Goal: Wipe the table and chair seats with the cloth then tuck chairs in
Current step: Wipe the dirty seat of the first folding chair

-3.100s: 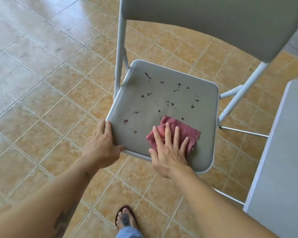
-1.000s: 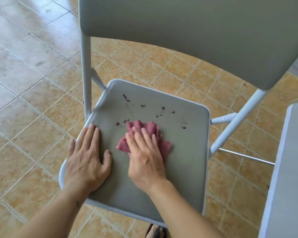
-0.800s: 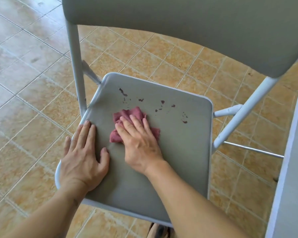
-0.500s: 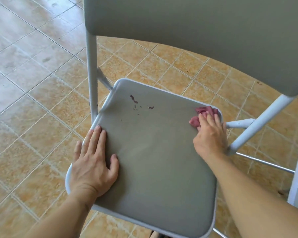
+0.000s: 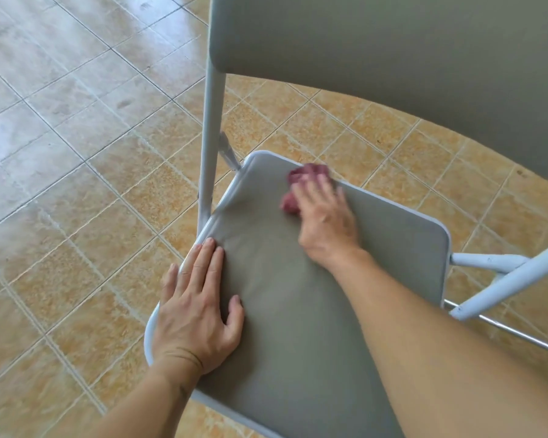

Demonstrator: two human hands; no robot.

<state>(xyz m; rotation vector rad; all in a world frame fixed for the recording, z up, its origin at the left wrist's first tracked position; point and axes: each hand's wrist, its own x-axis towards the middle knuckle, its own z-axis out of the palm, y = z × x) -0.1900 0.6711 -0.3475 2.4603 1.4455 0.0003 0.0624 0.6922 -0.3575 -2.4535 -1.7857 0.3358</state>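
A grey folding chair fills the view, its padded seat (image 5: 298, 311) below me and its backrest (image 5: 393, 52) at the top. My right hand (image 5: 326, 219) presses a bunched dark-pink cloth (image 5: 301, 181) against the far edge of the seat, left of centre; hand and cloth are motion-blurred. My left hand (image 5: 196, 308) lies flat, fingers spread, on the seat's left edge, holding nothing. No dark spots show on the visible seat surface.
The chair's pale metal frame has a left upright (image 5: 211, 147) and a right leg with a crossbar (image 5: 503, 279). Tan and pale floor tiles (image 5: 76, 153) surround the chair. The table is out of view.
My right hand has swept the cloth from the seat's far right corner leftward along the far edge. The last dark spots near the back are gone. The left hand stays on the left edge.
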